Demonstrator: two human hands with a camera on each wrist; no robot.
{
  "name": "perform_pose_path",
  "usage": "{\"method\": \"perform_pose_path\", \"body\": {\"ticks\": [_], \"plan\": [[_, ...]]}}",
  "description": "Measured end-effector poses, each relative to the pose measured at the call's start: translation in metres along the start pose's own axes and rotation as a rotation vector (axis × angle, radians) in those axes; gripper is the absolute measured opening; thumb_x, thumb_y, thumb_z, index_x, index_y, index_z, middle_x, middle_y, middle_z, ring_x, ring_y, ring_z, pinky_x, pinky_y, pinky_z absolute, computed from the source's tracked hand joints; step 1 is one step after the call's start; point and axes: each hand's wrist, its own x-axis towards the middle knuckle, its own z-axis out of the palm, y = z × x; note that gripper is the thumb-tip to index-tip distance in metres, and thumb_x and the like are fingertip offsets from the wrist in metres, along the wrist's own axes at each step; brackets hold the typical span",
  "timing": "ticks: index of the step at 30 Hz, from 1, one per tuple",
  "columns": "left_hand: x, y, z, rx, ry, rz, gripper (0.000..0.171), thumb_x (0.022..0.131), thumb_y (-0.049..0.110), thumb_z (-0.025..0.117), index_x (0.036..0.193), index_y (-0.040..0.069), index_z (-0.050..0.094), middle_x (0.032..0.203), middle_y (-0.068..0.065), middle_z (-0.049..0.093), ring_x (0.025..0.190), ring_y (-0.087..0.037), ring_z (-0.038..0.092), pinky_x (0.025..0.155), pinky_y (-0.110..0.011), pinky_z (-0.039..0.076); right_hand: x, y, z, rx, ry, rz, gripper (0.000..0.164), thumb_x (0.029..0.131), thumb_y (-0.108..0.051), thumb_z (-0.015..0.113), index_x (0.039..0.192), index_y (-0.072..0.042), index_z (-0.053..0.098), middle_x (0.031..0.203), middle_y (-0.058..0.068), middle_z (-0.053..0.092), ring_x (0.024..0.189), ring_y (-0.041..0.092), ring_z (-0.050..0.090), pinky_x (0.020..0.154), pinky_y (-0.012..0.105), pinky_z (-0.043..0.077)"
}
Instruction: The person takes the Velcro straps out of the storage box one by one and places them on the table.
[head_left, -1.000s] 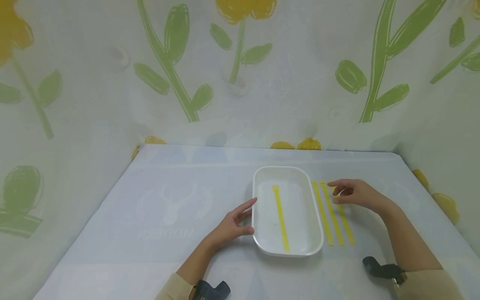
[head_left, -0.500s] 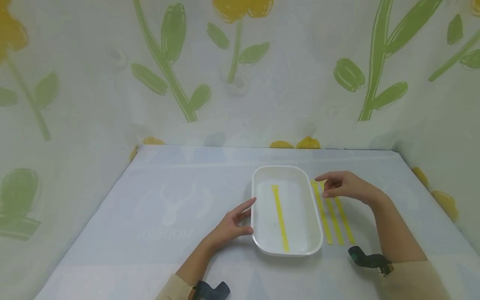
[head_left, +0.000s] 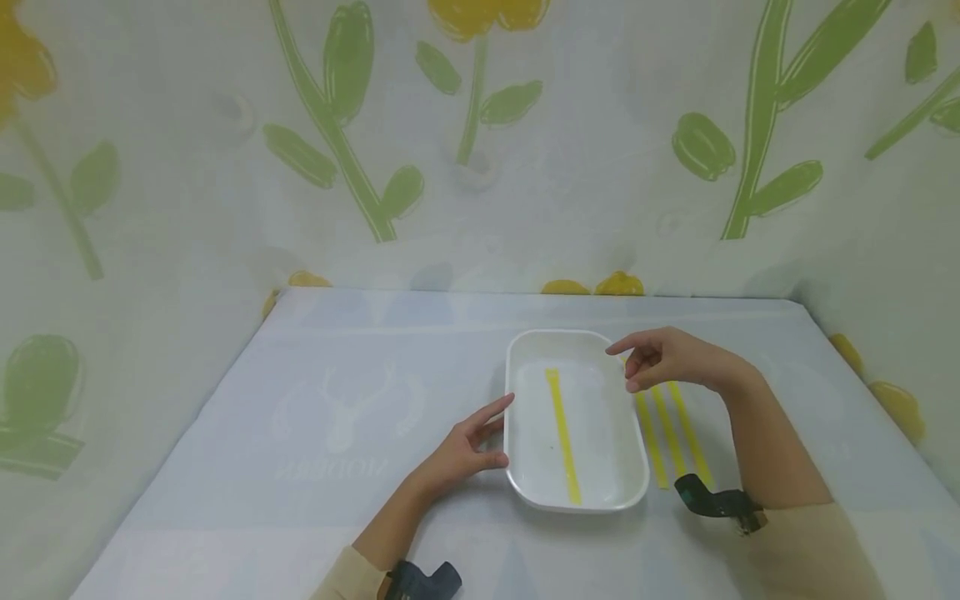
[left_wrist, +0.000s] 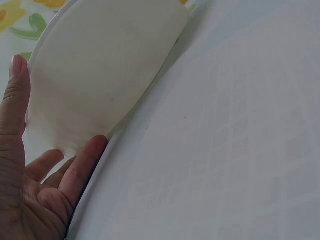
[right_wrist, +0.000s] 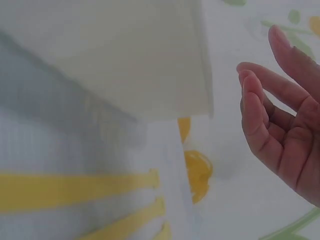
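Note:
A white rectangular tray [head_left: 603, 433] with rounded corners stands on the table, and one flat yellow strap [head_left: 564, 437] lies lengthwise in it. My left hand [head_left: 467, 446] touches the tray's left side with extended fingers and thumb; in the left wrist view its fingertips [left_wrist: 97, 145] meet the outer wall. Above the tray's far right rim hovers my right hand [head_left: 671, 358], index finger stretched out, the others loosely bent, nothing between them. Three more yellow straps [head_left: 671, 437] lie side by side on the table right of the tray, their far ends partly hidden by that hand.
A pale cloth with a faint deer print [head_left: 341, 412] covers the table [head_left: 225, 467]. Flower-patterned curtain [head_left: 585, 183] hangs behind and at both sides. Each wrist carries a dark camera mount, the right one [head_left: 712, 498] close to the straps' near ends.
My right hand has moved left and away from me, from over the loose straps to the tray's right rim. The left hand, tray and straps stay put.

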Motion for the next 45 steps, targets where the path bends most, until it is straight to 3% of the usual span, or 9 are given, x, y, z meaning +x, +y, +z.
{"method": "perform_pose_path", "body": {"ticks": [8,13,23,29,34,38,45], "plan": [[0.001,0.000,0.000,-0.001,-0.006,0.012,0.085,0.078,0.039,0.074,0.149,0.021,0.031,0.157,0.003,0.021,0.139,-0.030,0.031,0.091,-0.033,0.051,0.015,-0.024,0.003,-0.027,-0.011,-0.016,0.059,0.078,-0.019,0.078,0.129,-0.002,0.054,0.089,0.009,0.062,0.080,0.019,0.060,0.076,0.026,0.051],[0.000,0.000,0.000,-0.034,-0.024,0.032,0.091,0.076,0.041,0.074,0.150,0.014,0.028,0.158,-0.002,0.019,0.140,-0.033,0.029,0.092,-0.034,0.050,0.027,-0.037,0.005,-0.039,-0.031,-0.016,0.057,0.078,-0.020,0.078,0.128,-0.004,0.056,0.088,0.008,0.064,0.081,0.021,0.061,0.077,0.029,0.051],[0.000,0.002,-0.001,-0.035,-0.025,0.025,0.088,0.079,0.034,0.074,0.150,0.014,0.027,0.158,-0.002,0.017,0.140,-0.034,0.028,0.093,-0.035,0.050,0.054,-0.044,0.012,0.026,-0.116,0.010,0.055,0.080,-0.020,0.075,0.128,-0.004,0.056,0.087,0.008,0.064,0.082,0.023,0.061,0.083,0.034,0.048],[0.001,0.002,0.000,-0.042,-0.031,0.021,0.091,0.076,0.041,0.075,0.150,0.014,0.027,0.158,-0.003,0.018,0.140,-0.034,0.028,0.092,-0.034,0.050,0.069,-0.038,0.017,0.067,-0.154,0.118,0.058,0.080,-0.019,0.073,0.132,-0.003,0.053,0.088,0.007,0.065,0.085,0.023,0.061,0.084,0.034,0.049],[0.000,0.003,-0.001,-0.054,-0.033,0.009,0.088,0.079,0.035,0.075,0.150,0.015,0.027,0.158,-0.002,0.017,0.140,-0.035,0.027,0.092,-0.035,0.050,0.082,-0.032,0.024,0.169,-0.168,0.265,0.061,0.082,-0.014,0.074,0.135,-0.001,0.047,0.101,0.013,0.064,0.095,0.031,0.064,0.086,0.038,0.054],[0.000,0.002,-0.002,-0.057,-0.032,0.006,0.088,0.078,0.036,0.074,0.150,0.015,0.027,0.158,-0.003,0.018,0.140,-0.036,0.027,0.092,-0.035,0.050,0.092,-0.028,0.034,0.181,-0.122,0.357,0.059,0.080,-0.011,0.074,0.133,0.000,0.048,0.108,0.016,0.063,0.094,0.030,0.066,0.081,0.040,0.056],[0.000,0.000,-0.002,-0.049,-0.026,-0.006,0.091,0.076,0.042,0.075,0.150,0.018,0.028,0.158,-0.001,0.018,0.140,-0.034,0.027,0.092,-0.036,0.050,0.100,-0.018,0.052,0.129,-0.006,0.425,0.050,0.079,-0.007,0.075,0.122,0.001,0.052,0.097,0.013,0.060,0.081,0.022,0.065,0.076,0.035,0.057]]}}
